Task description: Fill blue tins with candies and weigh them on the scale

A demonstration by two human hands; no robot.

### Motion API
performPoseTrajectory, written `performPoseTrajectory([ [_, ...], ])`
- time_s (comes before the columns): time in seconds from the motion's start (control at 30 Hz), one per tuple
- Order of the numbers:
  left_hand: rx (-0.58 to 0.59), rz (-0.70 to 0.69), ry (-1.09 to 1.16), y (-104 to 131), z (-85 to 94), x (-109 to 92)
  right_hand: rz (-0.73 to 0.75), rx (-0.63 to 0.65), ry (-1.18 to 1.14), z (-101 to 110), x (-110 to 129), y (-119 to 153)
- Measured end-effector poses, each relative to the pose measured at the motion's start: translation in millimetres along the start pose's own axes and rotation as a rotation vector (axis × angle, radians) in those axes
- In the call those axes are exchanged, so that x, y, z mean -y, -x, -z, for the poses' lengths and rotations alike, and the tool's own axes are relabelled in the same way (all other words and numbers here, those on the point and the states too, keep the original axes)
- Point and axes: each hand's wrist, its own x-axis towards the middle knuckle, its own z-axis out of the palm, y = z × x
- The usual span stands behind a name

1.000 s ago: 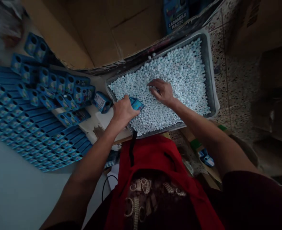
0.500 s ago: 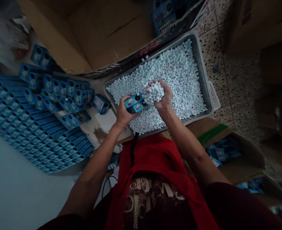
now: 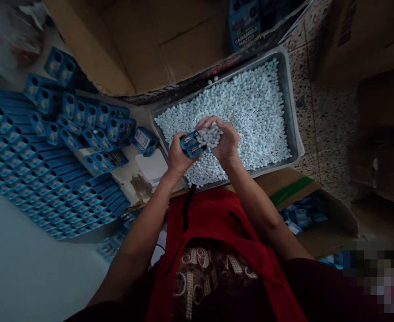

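Observation:
Two small blue boxes [image 3: 190, 144] lie side by side in my left hand [image 3: 178, 154], whose fingers are wrapped round them over the tray's near left part. My right hand [image 3: 228, 141] is cupped round a heap of pale candies [image 3: 210, 135]. The heap is against the right ends of the boxes, where the openings are mostly hidden by candies. Below both hands, a grey tray [image 3: 295, 120] holds a thick layer of the same pale candies [image 3: 250, 107].
Stacked blue boxes [image 3: 49, 179] fill the left side, with loose ones [image 3: 98, 116] nearer the tray. An open cardboard box [image 3: 143, 44] stands behind the tray. Another carton [image 3: 337, 219] with blue packets [image 3: 302, 217] is at the lower right. A white piece [image 3: 152, 165] lies left of the tray.
My right hand has tilted towards the boxes, bringing its candies against their open ends; the heap looks smaller. The boxes have turned slightly. The whole view has shifted a little.

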Motion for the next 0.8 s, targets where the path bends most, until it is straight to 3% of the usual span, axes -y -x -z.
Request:
performPoseTrajectory([
  [0.17, -0.018, 0.05, -0.126, 0.8, 17.1, -14.0, 0.062, -0.019, -0.003, -11.2, 11.0, -0.9],
  [0.37, 0.067, 0.013, -0.257, -1.9, 25.4, -18.6, 0.127, 0.001, 0.139, -31.1, 1.8, 7.7],
  [0.47, 0.065, -0.005, -0.288, -0.8, 24.9, -17.7, 0.167, 0.008, 0.242, -20.7, 2.3, 26.4],
  [0.57, 0.031, -0.023, -0.346, -2.5, 33.4, -21.6, 0.25, -0.081, 0.537, 33.6, 5.1, 53.9],
  [0.67, 0.072, -0.041, -0.489, -16.1, 53.6, -33.7, 0.271, -0.344, 1.008, 119.5, -1.2, 80.4],
  [0.73, 0.145, -0.033, -0.64, -32.6, 65.3, -46.9, 0.173, -0.448, 1.291, 168.0, -13.3, 89.7],
  [0.8, 0.237, -0.019, -0.807, -51.1, 67.5, -63.1, 0.081, -0.458, 1.483, 191.6, -28.7, 89.2],
])
